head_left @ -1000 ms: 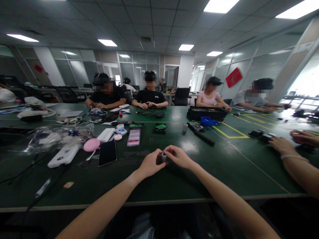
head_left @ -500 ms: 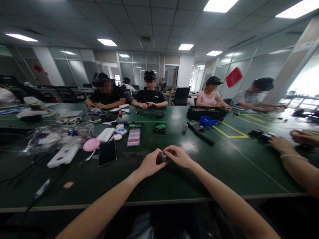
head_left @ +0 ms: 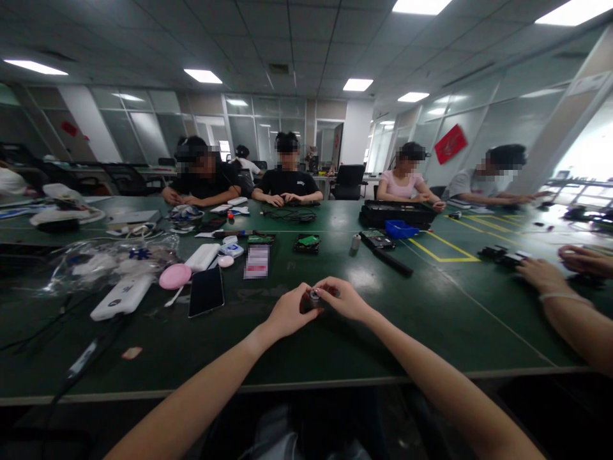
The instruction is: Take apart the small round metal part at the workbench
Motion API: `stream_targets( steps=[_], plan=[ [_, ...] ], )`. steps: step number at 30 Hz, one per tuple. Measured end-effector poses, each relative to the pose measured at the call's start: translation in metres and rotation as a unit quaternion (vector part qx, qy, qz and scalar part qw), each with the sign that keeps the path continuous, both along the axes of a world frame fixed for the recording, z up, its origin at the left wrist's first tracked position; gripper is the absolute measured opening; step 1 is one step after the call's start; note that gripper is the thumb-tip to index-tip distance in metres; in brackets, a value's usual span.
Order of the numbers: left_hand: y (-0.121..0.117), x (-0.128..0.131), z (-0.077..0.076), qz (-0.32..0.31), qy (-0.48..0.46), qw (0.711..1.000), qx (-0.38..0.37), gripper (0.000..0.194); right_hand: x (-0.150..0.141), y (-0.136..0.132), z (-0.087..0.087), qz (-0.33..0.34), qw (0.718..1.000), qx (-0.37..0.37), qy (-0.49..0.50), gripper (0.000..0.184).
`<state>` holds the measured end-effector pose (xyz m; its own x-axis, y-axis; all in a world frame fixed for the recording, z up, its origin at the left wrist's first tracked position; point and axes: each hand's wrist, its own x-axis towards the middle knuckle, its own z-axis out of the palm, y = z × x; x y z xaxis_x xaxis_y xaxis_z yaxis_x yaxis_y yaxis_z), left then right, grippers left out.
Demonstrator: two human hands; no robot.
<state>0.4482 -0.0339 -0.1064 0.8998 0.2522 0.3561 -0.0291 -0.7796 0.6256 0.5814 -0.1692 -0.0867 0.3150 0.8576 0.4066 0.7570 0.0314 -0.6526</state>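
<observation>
Between my hands, just above the green tabletop, is a small silvery metal cylinder with a round end facing up. My left hand is curled around its left side, the thumb in front. My right hand comes in from the other side, its fingertips pressed at the cylinder's top edge. Fingers cover much of the cylinder, so its exact kind does not show. A similar metal cylinder stands farther off on the table, beside a hard drive.
Left of my hands lie a dark phone, a pink round lid, a white power bank and clear plastic bags. A black bar and a blue tray lie ahead right. Another person's hands work at the right; several people sit opposite.
My hands and the metal cylinder stay in nearly the same place, with the grip almost unchanged. The whole view has shifted very slightly.
</observation>
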Motion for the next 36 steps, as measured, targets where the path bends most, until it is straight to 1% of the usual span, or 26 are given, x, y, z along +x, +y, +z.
stream_targets(
  steps=[5, 10, 15, 21, 25, 27, 30, 32, 33, 34, 36],
  plan=[
    [0.0, 0.001, -0.001, -0.006, -0.004, 1.0, 0.001, 0.029, 0.0, 0.0, 0.001, -0.002, 1.0, -0.008, -0.018, 0.023],
    [0.0, 0.001, 0.0, -0.001, 0.008, 1.0, 0.002, 0.031, -0.002, -0.001, 0.003, 0.002, 1.0, -0.012, -0.018, 0.023],
    [0.0, 0.001, -0.001, -0.005, -0.007, 1.0, 0.004, 0.029, -0.001, -0.001, 0.002, -0.01, 1.0, -0.015, -0.012, 0.024],
    [0.001, 0.0, -0.001, -0.011, -0.007, 1.0, 0.007, 0.029, -0.001, 0.0, 0.002, -0.028, 1.0, -0.011, -0.002, 0.025],
    [0.0, 0.0, 0.0, -0.009, -0.004, 1.0, 0.007, 0.03, -0.001, 0.001, 0.002, -0.025, 1.0, 0.004, -0.009, 0.024],
    [0.0, 0.0, 0.0, -0.006, -0.002, 1.0, 0.007, 0.031, 0.0, 0.001, 0.002, -0.039, 0.999, 0.022, -0.012, 0.024],
    [0.0, 0.0, 0.0, -0.007, -0.004, 1.0, 0.005, 0.032, 0.005, 0.001, 0.003, -0.105, 0.993, 0.04, -0.022, 0.027],
    [0.0, 0.0, -0.001, -0.012, -0.006, 1.0, 0.003, 0.032, 0.01, -0.001, 0.004, -0.159, 0.986, 0.019, -0.05, 0.028],
    [0.001, 0.0, -0.001, -0.015, -0.008, 1.0, 0.004, 0.032, 0.013, -0.001, 0.004, -0.18, 0.981, -0.007, -0.066, 0.028],
    [0.001, 0.001, -0.002, -0.016, -0.008, 1.0, 0.005, 0.032, 0.015, -0.002, 0.003, -0.194, 0.977, -0.045, -0.08, 0.027],
    [0.002, 0.001, -0.003, -0.014, -0.007, 1.0, 0.012, 0.032, 0.018, -0.004, 0.001, -0.2, 0.965, -0.138, -0.094, 0.025]
  ],
)
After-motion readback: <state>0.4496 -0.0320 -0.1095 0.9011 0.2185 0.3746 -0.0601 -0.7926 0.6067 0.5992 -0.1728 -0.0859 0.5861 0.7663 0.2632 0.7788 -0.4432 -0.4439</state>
